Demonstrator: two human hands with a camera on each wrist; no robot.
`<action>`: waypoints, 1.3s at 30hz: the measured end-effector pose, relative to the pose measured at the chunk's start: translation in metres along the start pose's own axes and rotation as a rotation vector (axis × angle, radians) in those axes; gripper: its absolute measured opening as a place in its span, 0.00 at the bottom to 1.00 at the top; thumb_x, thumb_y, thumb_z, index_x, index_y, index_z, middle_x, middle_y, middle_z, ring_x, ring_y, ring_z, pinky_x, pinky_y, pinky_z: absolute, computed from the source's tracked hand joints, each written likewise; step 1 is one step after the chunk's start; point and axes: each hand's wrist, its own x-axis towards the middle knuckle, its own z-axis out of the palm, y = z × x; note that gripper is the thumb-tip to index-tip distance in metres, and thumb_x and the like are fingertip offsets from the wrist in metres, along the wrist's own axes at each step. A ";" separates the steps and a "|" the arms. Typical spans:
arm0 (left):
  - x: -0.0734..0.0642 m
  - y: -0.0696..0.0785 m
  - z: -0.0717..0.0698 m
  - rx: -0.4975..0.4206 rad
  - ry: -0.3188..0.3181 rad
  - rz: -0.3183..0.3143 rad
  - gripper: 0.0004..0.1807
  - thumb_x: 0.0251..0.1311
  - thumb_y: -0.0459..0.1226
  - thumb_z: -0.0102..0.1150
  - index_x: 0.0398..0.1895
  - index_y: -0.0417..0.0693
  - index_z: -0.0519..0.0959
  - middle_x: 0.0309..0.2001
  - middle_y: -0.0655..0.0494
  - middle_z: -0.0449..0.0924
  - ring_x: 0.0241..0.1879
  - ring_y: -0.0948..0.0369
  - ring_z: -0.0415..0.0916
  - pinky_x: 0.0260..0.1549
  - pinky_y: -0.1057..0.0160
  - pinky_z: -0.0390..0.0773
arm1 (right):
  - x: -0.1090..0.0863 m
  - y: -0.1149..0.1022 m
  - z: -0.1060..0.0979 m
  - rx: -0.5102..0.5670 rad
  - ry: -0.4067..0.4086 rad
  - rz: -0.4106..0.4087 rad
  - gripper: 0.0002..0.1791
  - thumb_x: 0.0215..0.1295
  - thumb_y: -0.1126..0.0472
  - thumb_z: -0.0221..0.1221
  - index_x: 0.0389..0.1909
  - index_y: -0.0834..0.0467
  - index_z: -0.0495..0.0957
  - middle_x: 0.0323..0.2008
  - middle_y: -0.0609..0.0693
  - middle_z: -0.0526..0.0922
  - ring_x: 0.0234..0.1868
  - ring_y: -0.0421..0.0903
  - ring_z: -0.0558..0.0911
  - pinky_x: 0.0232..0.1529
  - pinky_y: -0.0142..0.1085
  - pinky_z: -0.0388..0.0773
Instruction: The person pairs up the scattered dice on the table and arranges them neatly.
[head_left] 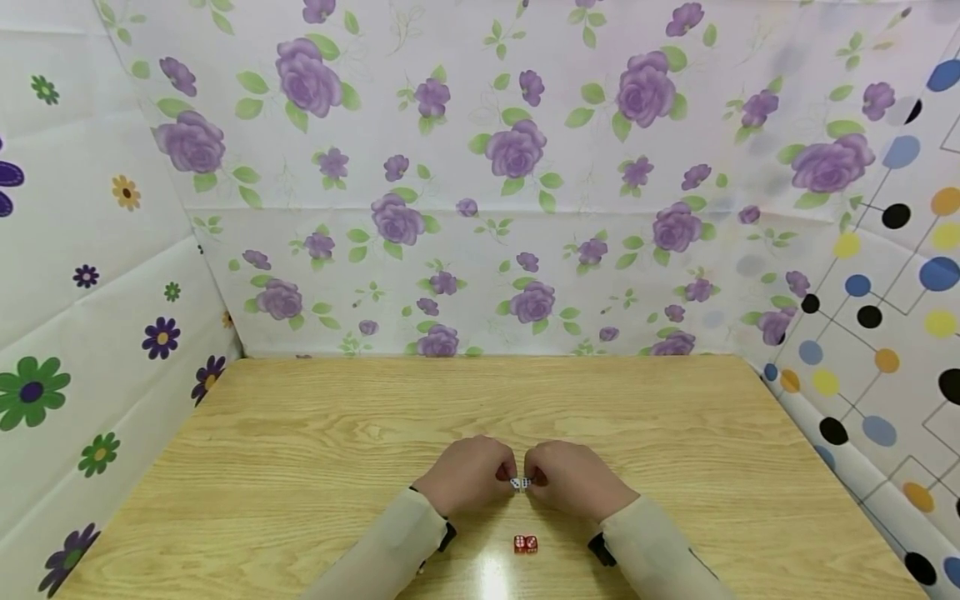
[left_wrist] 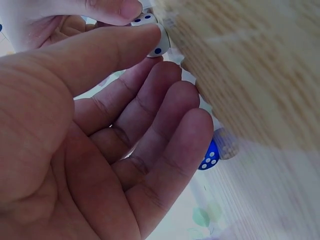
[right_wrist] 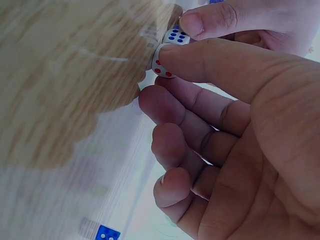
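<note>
Sleeves (head_left: 388, 537) run off-frame; left hand (head_left: 472, 472) and right hand (head_left: 576, 477) pinch white dice (left_wrist: 161, 49), fingers (left_wrist: 132, 81) partly hiding them.

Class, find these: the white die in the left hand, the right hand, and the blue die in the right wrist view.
White die (left_wrist: 160, 50), left wrist view: side with one blue pip showing.
Right hand (head_left: 576, 477), head view: back of the hand.
Blue die (right_wrist: 107, 233), right wrist view: face with white pips.
</note>
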 end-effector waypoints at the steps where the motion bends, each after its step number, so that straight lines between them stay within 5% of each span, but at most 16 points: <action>1: 0.000 0.000 0.000 0.000 -0.001 0.000 0.03 0.60 0.39 0.74 0.35 0.54 0.88 0.34 0.67 0.85 0.33 0.71 0.78 0.36 0.68 0.79 | 0.000 0.000 0.000 0.005 0.000 0.001 0.06 0.62 0.60 0.72 0.30 0.51 0.84 0.27 0.38 0.79 0.26 0.33 0.71 0.29 0.31 0.73; 15: -0.001 0.002 0.000 -0.028 -0.020 -0.002 0.04 0.60 0.37 0.71 0.38 0.53 0.90 0.35 0.66 0.86 0.34 0.71 0.79 0.37 0.67 0.79 | -0.004 0.002 0.000 0.047 -0.002 0.012 0.05 0.62 0.61 0.71 0.32 0.51 0.84 0.29 0.38 0.81 0.29 0.32 0.75 0.32 0.33 0.77; 23: -0.009 -0.005 -0.021 -0.034 -0.002 -0.041 0.10 0.64 0.34 0.65 0.47 0.49 0.87 0.33 0.65 0.81 0.28 0.68 0.72 0.34 0.66 0.76 | -0.008 0.011 -0.021 0.027 0.029 0.110 0.05 0.65 0.60 0.69 0.40 0.55 0.85 0.32 0.42 0.82 0.31 0.37 0.77 0.35 0.38 0.78; 30: -0.017 -0.019 -0.042 -0.028 0.031 -0.058 0.12 0.63 0.31 0.66 0.50 0.45 0.85 0.35 0.60 0.82 0.33 0.64 0.76 0.35 0.61 0.79 | -0.013 0.020 -0.040 0.070 0.130 0.161 0.05 0.68 0.62 0.65 0.43 0.55 0.85 0.33 0.40 0.82 0.32 0.36 0.78 0.34 0.37 0.77; 39: -0.019 -0.026 -0.048 -0.043 0.065 -0.096 0.12 0.64 0.34 0.68 0.50 0.44 0.85 0.40 0.53 0.84 0.38 0.59 0.79 0.40 0.54 0.80 | -0.015 0.033 -0.049 0.055 0.204 0.256 0.05 0.69 0.64 0.63 0.43 0.55 0.85 0.35 0.44 0.82 0.30 0.38 0.76 0.32 0.37 0.76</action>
